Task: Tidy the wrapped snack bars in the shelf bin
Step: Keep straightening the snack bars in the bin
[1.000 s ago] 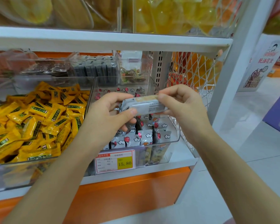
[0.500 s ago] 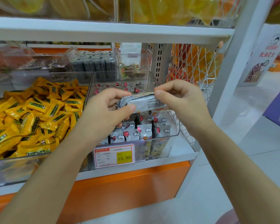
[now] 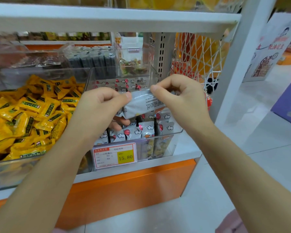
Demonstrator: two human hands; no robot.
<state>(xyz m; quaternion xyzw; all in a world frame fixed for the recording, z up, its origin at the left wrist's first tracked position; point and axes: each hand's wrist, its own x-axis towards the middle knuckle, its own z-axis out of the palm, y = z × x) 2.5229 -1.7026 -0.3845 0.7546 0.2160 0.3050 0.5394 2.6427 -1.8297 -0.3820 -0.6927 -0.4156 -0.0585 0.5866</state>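
The silver-grey wrapped snack bar [image 3: 142, 105] is pinched at nine o'clock by the left hand [image 3: 97, 111] and at three o'clock by the right hand [image 3: 181, 101], above the clear plastic bin [image 3: 175, 142].

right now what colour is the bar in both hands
The bar is silvery grey with small dark print; head view.

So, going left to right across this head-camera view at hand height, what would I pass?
yellow packets → left hand → grey wrapped bar → right hand → white net → shelf post → poster
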